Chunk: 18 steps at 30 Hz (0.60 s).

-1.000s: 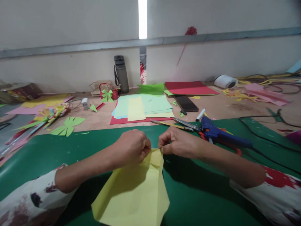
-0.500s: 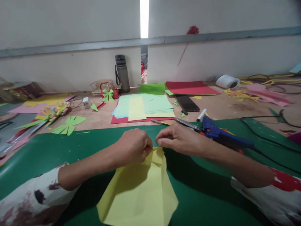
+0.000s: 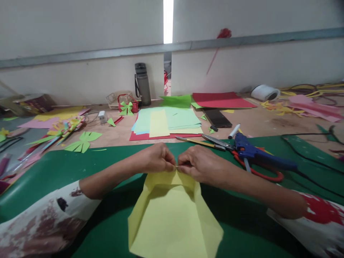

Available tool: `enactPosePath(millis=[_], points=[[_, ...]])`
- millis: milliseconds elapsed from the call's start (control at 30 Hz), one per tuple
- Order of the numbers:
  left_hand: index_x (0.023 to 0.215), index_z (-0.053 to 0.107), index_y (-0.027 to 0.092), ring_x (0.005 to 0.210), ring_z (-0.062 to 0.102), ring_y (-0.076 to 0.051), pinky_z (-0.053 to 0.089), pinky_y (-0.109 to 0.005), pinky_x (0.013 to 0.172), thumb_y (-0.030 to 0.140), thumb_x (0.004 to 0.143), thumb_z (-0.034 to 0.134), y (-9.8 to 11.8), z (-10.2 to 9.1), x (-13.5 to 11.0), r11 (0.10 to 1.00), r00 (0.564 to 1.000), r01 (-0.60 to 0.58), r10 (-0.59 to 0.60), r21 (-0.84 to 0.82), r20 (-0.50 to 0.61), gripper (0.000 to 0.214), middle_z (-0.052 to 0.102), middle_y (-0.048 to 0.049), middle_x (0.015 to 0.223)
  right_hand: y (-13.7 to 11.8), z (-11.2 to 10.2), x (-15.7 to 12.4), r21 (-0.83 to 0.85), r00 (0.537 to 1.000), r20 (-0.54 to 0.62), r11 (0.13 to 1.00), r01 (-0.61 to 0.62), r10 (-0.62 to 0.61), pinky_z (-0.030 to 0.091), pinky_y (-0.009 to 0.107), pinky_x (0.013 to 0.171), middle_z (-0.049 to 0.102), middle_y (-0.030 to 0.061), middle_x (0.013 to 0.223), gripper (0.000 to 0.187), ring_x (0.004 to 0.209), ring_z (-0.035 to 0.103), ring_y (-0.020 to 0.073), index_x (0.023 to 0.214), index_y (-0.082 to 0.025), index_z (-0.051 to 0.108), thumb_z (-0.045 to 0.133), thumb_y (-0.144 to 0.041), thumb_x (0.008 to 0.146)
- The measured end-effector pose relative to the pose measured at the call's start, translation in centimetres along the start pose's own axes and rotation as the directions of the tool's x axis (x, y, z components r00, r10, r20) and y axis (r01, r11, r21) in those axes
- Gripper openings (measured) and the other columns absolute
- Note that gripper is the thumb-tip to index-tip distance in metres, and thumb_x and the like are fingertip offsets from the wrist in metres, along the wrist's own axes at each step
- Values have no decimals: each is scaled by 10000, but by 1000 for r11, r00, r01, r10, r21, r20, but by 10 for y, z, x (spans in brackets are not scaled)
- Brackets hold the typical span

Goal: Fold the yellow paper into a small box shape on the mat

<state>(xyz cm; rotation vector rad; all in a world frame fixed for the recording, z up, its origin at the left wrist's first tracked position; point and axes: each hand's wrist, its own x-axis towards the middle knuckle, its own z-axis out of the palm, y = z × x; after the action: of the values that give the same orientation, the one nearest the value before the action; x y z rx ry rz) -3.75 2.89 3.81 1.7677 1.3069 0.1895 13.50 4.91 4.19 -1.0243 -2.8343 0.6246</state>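
A folded sheet of yellow paper point(image 3: 172, 218) stands partly raised over the green mat point(image 3: 107, 225), its side flaps bent up. At its far edge my left hand point(image 3: 159, 157) pinches the paper between thumb and fingers. Close beside it, my right hand point(image 3: 197, 161) pinches the same edge, and the fingertips of both hands nearly meet there. Just past my right hand lie scissors point(image 3: 274, 178) with red handles, a yellow craft knife point(image 3: 201, 142) and a blue glue gun point(image 3: 258, 154).
Behind the mat is a stack of pale green paper point(image 3: 182, 120), with a phone point(image 3: 219, 118) and a white marker point(image 3: 234, 131) to its right. A grey bottle point(image 3: 143, 86) stands by the wall. Green paper cutouts point(image 3: 83, 141) lie left; the glue gun's black cord point(image 3: 319, 182) trails right.
My right hand has come down onto the paper's far edge and now grips it beside my left hand. The paper has turned to face me more squarely. The view has shifted slightly left.
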Motion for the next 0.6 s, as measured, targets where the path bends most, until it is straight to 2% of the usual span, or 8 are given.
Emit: enactPosePath(millis=[133, 267, 433, 600], points=[[713, 681, 108, 517, 463, -91, 343, -175, 450, 206, 663, 540, 0, -2, -2, 997, 1000, 14, -13, -71, 12, 179, 553, 2, 580, 0, -2, -1, 46, 999, 33, 999, -4, 3, 160, 260, 479, 227, -53, 487, 246, 465, 239, 75, 477, -168, 335, 465, -167, 686], [682, 673, 99, 522, 453, -85, 337, -171, 458, 199, 660, 557, -3, -5, -3, 995, 1000, 10, -9, -102, 16, 155, 548, 7, 569, 5, -3, -4, 45, 1000, 14, 999, 2, -3, 152, 266, 480, 218, -53, 491, 244, 468, 234, 74, 466, -166, 325, 451, -158, 674], [643, 664, 106, 487, 386, -69, 285, -170, 436, 192, 635, 578, -9, -6, -1, 995, 1000, -10, 7, -98, -30, 122, 505, 34, 515, 11, -5, -10, 58, 1000, 2, 998, -14, 14, 164, 260, 480, 246, -52, 483, 257, 467, 256, 70, 470, -163, 322, 455, -178, 689], [655, 666, 99, 509, 441, -79, 330, -171, 464, 176, 620, 570, -11, -7, -1, 990, 999, 12, -17, -143, -34, 128, 556, 16, 548, 16, -7, -14, 62, 999, -8, 997, -35, 35, 162, 249, 477, 299, -53, 482, 241, 478, 285, 68, 484, -160, 341, 456, -192, 694]])
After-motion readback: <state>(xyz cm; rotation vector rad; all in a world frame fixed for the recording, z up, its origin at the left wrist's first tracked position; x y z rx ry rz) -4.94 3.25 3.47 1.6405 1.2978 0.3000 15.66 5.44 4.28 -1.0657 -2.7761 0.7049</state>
